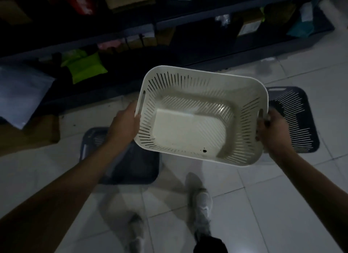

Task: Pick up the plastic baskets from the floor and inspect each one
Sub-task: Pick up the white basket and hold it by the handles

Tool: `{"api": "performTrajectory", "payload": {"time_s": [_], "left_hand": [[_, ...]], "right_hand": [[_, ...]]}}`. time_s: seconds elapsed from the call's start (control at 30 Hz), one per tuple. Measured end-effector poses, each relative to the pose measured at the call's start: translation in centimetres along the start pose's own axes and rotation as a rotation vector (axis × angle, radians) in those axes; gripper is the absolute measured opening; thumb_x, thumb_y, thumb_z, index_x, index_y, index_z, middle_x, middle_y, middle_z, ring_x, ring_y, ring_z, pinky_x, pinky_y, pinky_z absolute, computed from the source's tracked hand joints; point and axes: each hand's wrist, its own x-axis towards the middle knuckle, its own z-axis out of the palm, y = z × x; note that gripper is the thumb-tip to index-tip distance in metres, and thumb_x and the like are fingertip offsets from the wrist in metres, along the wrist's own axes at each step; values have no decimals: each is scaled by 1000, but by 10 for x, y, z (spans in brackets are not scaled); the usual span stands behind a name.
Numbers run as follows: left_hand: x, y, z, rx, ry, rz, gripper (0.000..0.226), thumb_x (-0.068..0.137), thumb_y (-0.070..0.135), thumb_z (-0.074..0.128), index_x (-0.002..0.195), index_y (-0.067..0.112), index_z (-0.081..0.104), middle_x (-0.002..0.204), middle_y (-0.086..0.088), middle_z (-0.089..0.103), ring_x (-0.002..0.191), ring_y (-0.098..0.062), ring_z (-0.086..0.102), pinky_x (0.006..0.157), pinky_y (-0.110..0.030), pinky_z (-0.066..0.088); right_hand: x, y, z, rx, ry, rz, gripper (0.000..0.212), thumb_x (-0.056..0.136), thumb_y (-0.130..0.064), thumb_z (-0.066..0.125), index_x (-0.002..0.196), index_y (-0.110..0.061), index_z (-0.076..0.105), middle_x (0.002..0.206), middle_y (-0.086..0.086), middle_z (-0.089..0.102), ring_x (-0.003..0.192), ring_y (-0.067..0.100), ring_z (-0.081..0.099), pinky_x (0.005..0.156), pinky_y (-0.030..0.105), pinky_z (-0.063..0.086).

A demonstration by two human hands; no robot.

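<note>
White basket (190,132) up in the air over the tiled floor (263,205), left hand (125,123) and right hand (271,130) each closed around a handle slot at its short ends — looks light, stiff, slotted plastic, best held right there.

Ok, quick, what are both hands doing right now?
Left hand: closed on the left handle end of the white basket, holding it up.
Right hand: closed on the basket's right handle end.
</note>
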Motion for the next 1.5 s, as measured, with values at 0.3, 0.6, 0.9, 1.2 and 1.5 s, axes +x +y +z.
{"api": "performTrajectory", "payload": {"time_s": [0.3, 0.6, 0.9, 1.2, 1.5], "left_hand": [[-78, -138, -91, -26, 27, 29, 36, 103, 29, 41, 139, 28, 49, 103, -12, 72, 85, -28, 68, 77, -45, 59], [-116, -266, -151, -125, 66, -27, 38, 104, 22, 46, 139, 35, 49, 113, 4, 65, 98, -17, 64, 81, -26, 45], [-130, -294, -128, -149, 104, -139, 46, 102, 18, 49, 146, 32, 46, 105, 4, 66, 83, -9, 62, 72, -20, 45], [-106, -295, -117, -153, 92, -147, 42, 102, 20, 48, 143, 30, 49, 112, -11, 72, 92, -22, 67, 79, -32, 53], [-85, -307, -108, -99, 96, -177, 43, 102, 22, 45, 143, 32, 48, 110, -11, 72, 88, -19, 64, 78, -30, 49]], "right_hand": [[-108, -75, 82, 60, -40, -71, 24, 97, -11, 49, 118, -10, 61, 96, 18, 71, 78, 39, 72, 71, 58, 60], [-176, -132, 184, 271, -222, 2, 30, 83, -7, 46, 90, -27, 67, 78, 8, 74, 67, 38, 73, 60, 58, 60], [-165, -136, 208, 192, -271, -29, 33, 84, -10, 46, 97, -30, 69, 72, 6, 75, 64, 34, 73, 60, 57, 60], [-149, -133, 216, 207, -291, 11, 36, 83, -5, 45, 95, -27, 71, 71, 5, 74, 63, 34, 73, 58, 54, 61], [-145, -129, 231, 199, -300, 34, 30, 86, -9, 46, 95, -25, 70, 77, 14, 74, 72, 44, 72, 63, 63, 58]]}}
